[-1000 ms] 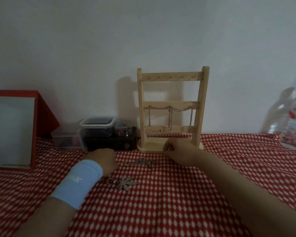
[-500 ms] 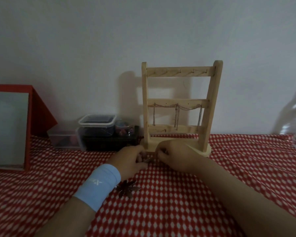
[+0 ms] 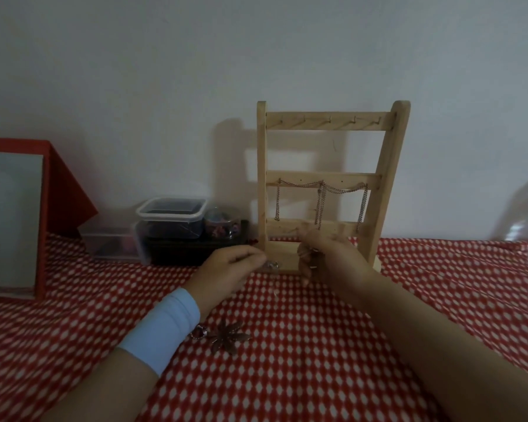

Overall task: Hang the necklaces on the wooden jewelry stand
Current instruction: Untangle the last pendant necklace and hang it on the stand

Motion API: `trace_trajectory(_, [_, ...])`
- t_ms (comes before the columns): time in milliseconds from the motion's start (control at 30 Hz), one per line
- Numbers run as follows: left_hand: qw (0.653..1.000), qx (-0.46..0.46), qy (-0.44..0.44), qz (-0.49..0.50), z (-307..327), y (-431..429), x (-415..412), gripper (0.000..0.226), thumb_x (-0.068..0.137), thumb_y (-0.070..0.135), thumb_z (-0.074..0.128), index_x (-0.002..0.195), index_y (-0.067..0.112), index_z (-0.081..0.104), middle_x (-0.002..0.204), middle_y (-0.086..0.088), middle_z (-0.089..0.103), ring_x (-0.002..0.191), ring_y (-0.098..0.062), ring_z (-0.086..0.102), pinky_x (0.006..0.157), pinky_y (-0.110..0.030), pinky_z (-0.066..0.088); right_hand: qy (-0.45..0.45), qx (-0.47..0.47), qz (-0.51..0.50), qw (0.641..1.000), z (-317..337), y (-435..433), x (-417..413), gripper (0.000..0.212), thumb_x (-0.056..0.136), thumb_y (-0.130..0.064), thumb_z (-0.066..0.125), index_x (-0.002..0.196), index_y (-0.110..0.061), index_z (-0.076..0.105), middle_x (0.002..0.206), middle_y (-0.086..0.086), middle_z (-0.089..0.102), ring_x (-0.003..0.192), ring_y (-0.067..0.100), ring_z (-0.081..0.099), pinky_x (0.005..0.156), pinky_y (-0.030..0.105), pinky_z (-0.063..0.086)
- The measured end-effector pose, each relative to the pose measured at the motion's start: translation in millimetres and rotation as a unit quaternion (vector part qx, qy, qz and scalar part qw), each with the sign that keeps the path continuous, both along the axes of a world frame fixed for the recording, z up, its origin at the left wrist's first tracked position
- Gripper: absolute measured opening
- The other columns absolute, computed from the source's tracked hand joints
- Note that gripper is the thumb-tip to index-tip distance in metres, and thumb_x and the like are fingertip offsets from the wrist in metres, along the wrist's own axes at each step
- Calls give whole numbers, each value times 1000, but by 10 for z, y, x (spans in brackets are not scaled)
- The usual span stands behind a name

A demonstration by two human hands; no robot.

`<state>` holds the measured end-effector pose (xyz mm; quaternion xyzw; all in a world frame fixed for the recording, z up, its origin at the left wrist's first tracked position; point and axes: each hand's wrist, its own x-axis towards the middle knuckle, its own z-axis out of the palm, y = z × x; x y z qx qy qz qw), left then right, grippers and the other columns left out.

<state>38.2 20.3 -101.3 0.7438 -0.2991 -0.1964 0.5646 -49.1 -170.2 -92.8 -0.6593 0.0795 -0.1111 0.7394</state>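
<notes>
Left hand (image 3: 230,271) and right hand (image 3: 328,260) each pinch an apparent necklace (image 3: 272,265), mostly hidden in their grip.

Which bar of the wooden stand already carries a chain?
The middle bar: a chain drapes along it, while the top bar shows only bare hooks.

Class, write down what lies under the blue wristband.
A leaf-shaped pendant and a small ring stick out beside the blue wristband; any chain beneath it is hidden.
</notes>
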Motion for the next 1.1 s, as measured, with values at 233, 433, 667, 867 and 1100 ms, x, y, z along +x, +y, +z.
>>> trace_trajectory(233, [990,50,-132,9,-109,-16,-32,21,99,26,52,87,23,68,83,12,68,78,6,62,74,-11,44,-21,-35,91,995,1,-141,-6,37,96,0,60,66,-18,47,68,6,56,60,20,61,62,35,56])
trace_trajectory(433, [992,24,-122,4,-80,-93,-113,27,101,22,48,81,18,66,73,11,68,72,2,62,70,-10,44,87,-258,165,948,131,-110,-100,17,102,-13,57,117,-14,63,64,-9,61,49,9,48,49,23,40])
trace_trajectory(667, [996,-33,-73,48,-146,-187,-173,26,102,24,47,88,8,62,59,8,56,57,-10,54,64,-39,55,72,-394,131,907,199,-13,-70,8,92,-25,73,98,-24,78,87,-18,76,81,-8,69,69,5,47])
trace_trajectory(867, [982,-19,-169,83,-147,-162,-134,19,99,23,52,87,17,65,76,11,64,68,4,58,63,-10,42,75,-288,149,943,165,-9,-87,14,98,-21,65,100,-11,75,67,-11,69,52,3,50,52,18,45])
trace_trajectory(1100, [974,-30,-212,78,-192,-127,-172,10,97,25,56,92,25,64,96,9,64,89,0,60,82,-19,49,100,-245,170,949,131,65,-132,40,100,-46,53,80,-13,67,66,3,59,60,10,51,66,20,47])
